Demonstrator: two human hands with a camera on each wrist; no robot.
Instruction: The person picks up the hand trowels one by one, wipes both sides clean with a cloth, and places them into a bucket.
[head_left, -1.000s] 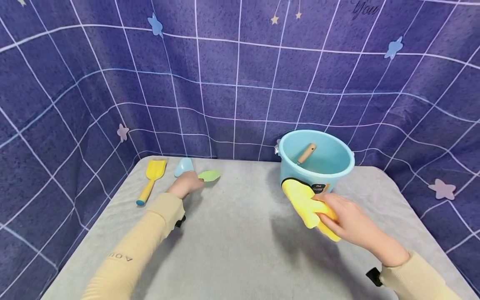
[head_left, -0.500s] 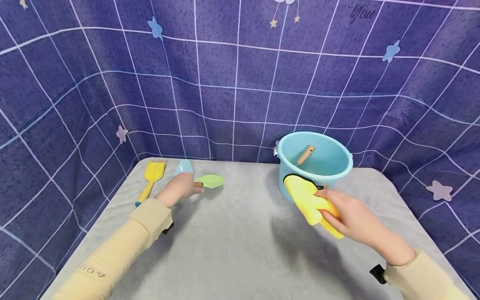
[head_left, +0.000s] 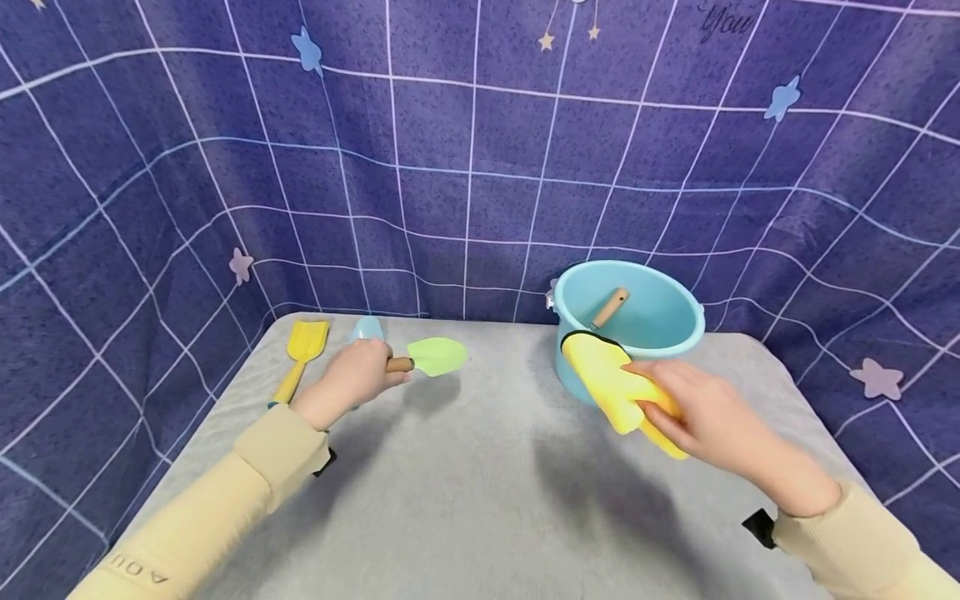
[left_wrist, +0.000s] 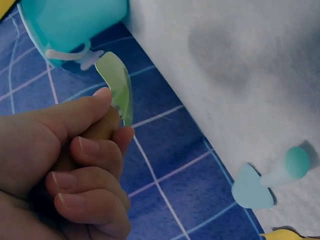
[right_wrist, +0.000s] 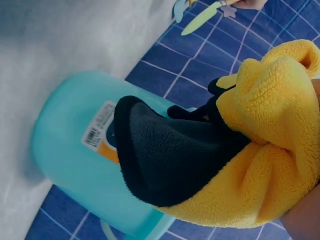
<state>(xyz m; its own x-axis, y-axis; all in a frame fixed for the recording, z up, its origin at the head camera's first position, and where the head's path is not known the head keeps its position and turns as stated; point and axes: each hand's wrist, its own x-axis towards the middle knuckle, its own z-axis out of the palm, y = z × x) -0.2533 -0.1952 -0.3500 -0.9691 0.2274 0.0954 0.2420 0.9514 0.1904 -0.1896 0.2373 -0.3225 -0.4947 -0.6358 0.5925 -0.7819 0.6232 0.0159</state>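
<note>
Gripping a trowel (head_left: 433, 357), left hand (head_left: 358, 373) partly hides blue scoop (head_left: 367, 327); right hand (head_left: 708, 417) holds cloth (head_left: 611, 387) in front of bucket (head_left: 656, 312).

Bright head view (wrist views dimmer)

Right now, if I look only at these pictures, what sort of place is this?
Probably a curtained-off indoor workspace; the wider room is out of view. Star-printed blue fabric screens the back and both sides of a pale grey surface, which bears a light blue bucket.
</note>
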